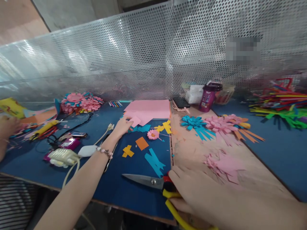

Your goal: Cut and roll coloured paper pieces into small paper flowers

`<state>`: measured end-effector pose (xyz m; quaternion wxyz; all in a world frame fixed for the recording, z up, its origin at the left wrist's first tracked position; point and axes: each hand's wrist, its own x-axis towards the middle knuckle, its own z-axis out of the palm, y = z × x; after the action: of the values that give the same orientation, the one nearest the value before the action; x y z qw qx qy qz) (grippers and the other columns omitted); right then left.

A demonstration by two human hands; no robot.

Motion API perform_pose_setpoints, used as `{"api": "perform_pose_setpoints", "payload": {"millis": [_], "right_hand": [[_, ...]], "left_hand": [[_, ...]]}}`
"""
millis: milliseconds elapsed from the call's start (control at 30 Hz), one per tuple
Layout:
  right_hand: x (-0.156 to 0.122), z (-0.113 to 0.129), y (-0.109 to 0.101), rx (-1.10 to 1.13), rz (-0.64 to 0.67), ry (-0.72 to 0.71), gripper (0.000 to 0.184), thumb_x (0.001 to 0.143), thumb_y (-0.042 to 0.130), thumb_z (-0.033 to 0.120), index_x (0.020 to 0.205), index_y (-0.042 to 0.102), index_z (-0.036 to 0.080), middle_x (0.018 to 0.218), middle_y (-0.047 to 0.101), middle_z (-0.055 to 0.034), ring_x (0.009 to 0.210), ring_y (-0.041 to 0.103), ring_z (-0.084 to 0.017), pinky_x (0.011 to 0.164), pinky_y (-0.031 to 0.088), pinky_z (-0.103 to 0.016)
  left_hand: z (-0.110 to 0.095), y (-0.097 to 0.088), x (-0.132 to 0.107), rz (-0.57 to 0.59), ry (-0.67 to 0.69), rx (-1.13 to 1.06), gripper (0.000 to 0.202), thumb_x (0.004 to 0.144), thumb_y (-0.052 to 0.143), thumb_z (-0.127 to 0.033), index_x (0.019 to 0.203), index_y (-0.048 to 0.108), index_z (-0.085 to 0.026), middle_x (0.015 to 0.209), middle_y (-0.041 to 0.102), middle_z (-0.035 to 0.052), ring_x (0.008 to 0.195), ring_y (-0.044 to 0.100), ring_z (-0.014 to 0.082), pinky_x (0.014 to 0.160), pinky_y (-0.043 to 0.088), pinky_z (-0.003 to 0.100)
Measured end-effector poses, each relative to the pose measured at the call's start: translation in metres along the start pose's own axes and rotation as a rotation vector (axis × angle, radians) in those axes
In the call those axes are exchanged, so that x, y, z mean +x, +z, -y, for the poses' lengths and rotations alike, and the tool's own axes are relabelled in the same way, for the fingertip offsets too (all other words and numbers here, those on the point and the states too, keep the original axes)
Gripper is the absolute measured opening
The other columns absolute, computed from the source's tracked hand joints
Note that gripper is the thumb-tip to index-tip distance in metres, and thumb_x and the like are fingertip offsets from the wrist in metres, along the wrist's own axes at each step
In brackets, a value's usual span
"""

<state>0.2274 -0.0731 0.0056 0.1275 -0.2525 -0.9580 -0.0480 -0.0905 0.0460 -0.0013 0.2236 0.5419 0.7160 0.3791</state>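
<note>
My right hand (189,188) is closed around the red and yellow handles of a large pair of scissors (144,180). Their blades are together and point left, low over the blue table. Farther off, my left hand (122,126) reaches forward with its fingers closed at the left edge of a small pink paper piece (135,120). Under and behind that piece lie larger pink paper sheets (150,107). Just right of the left hand are blue paper scraps (144,128), a pink paper flower (153,134) and an orange paper square (142,143). Crossed blue strips (154,162) lie nearer the scissors.
On the board at right lie a blue paper flower (192,123), pink paper flowers (219,124) and a purple cup (209,97). A power strip (63,156) with cables sits left of my forearm. Another person's hand (9,127) is at far left. A perforated metal screen (139,51) stands behind.
</note>
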Motion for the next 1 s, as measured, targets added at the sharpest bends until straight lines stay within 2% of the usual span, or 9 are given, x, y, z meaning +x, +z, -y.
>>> {"api": "perform_pose_setpoints", "payload": {"millis": [200, 300, 400, 467, 600, 667, 767, 900, 1000], "right_hand": [[-0.006, 0.014, 0.015, -0.192, -0.103, 0.034, 0.038, 0.063, 0.066, 0.050, 0.072, 0.049, 0.017, 0.065, 0.056, -0.0022, 0.055, 0.053, -0.017, 0.044, 0.014, -0.026], [-0.009, 0.017, 0.019, -0.224, -0.169, 0.029, 0.044, 0.056, 0.070, 0.053, 0.075, 0.050, 0.019, 0.062, 0.054, -0.0005, 0.053, 0.051, -0.017, 0.044, 0.013, -0.028], [-0.010, 0.017, 0.019, -0.233, -0.165, 0.023, 0.046, 0.055, 0.071, 0.054, 0.076, 0.049, 0.019, 0.062, 0.054, -0.0001, 0.052, 0.050, -0.017, 0.044, 0.012, -0.028], [-0.010, 0.016, 0.020, -0.249, -0.154, 0.021, 0.047, 0.055, 0.071, 0.055, 0.077, 0.049, 0.019, 0.063, 0.054, -0.0002, 0.052, 0.050, -0.018, 0.044, 0.012, -0.027], [-0.010, 0.016, 0.022, -0.241, -0.155, 0.020, 0.048, 0.055, 0.071, 0.056, 0.077, 0.050, 0.019, 0.063, 0.054, -0.0003, 0.053, 0.051, -0.019, 0.044, 0.014, -0.027], [-0.009, 0.017, 0.023, -0.225, -0.152, 0.022, 0.048, 0.054, 0.072, 0.055, 0.076, 0.049, 0.019, 0.063, 0.054, -0.0005, 0.052, 0.051, -0.019, 0.044, 0.014, -0.027], [-0.009, 0.017, 0.023, -0.218, -0.156, 0.028, 0.046, 0.054, 0.072, 0.053, 0.074, 0.049, 0.019, 0.063, 0.055, -0.0010, 0.052, 0.051, -0.020, 0.044, 0.013, -0.026], [-0.010, 0.018, 0.021, -0.219, -0.141, 0.027, 0.042, 0.059, 0.069, 0.052, 0.075, 0.049, 0.018, 0.064, 0.056, -0.0020, 0.053, 0.052, -0.019, 0.044, 0.013, -0.026], [-0.010, 0.016, 0.021, -0.217, -0.128, 0.028, 0.040, 0.062, 0.066, 0.051, 0.075, 0.048, 0.018, 0.064, 0.056, -0.0025, 0.054, 0.053, -0.019, 0.044, 0.012, -0.026]], "left_hand": [[0.003, 0.006, 0.003, 0.021, 0.091, -0.023, 0.052, 0.078, 0.056, -0.024, 0.129, 0.049, -0.019, 0.095, 0.067, 0.0084, 0.064, 0.065, 0.0142, 0.047, 0.045, 0.019], [0.005, 0.010, 0.008, 0.033, 0.143, -0.049, 0.053, 0.078, 0.054, -0.022, 0.131, 0.048, -0.020, 0.114, 0.062, 0.0101, 0.073, 0.065, 0.0143, 0.058, 0.052, 0.023], [0.006, 0.012, 0.010, 0.062, 0.186, -0.072, 0.048, 0.081, 0.052, -0.026, 0.128, 0.052, -0.019, 0.129, 0.054, 0.0103, 0.087, 0.064, 0.0165, 0.074, 0.054, 0.029], [0.006, 0.013, 0.011, 0.048, 0.278, -0.009, 0.049, 0.080, 0.054, -0.028, 0.128, 0.051, -0.019, 0.133, 0.051, 0.0100, 0.104, 0.059, 0.0205, 0.088, 0.049, 0.034], [0.009, 0.015, 0.011, -0.015, 0.532, 0.275, 0.037, 0.077, 0.057, -0.025, 0.113, 0.059, -0.015, 0.133, 0.049, 0.0112, 0.135, 0.030, 0.0250, 0.109, 0.029, 0.040], [0.013, 0.017, 0.012, 0.008, 0.567, 0.397, 0.034, 0.076, 0.055, -0.018, 0.109, 0.058, -0.014, 0.134, 0.046, 0.0130, 0.136, 0.027, 0.0246, 0.110, 0.027, 0.040], [0.018, 0.019, 0.015, 0.028, 0.563, 0.496, 0.044, 0.075, 0.053, -0.010, 0.118, 0.052, -0.013, 0.138, 0.041, 0.0150, 0.133, 0.033, 0.0243, 0.108, 0.031, 0.040], [0.014, 0.020, 0.015, -0.002, 0.585, 0.588, 0.050, 0.080, 0.051, -0.014, 0.130, 0.045, -0.017, 0.140, 0.041, 0.0133, 0.130, 0.037, 0.0237, 0.106, 0.034, 0.039], [0.004, 0.019, 0.014, -0.014, 0.644, 0.756, 0.043, 0.083, 0.050, -0.017, 0.127, 0.049, -0.020, 0.137, 0.045, 0.0121, 0.125, 0.043, 0.0234, 0.101, 0.037, 0.038]]}}
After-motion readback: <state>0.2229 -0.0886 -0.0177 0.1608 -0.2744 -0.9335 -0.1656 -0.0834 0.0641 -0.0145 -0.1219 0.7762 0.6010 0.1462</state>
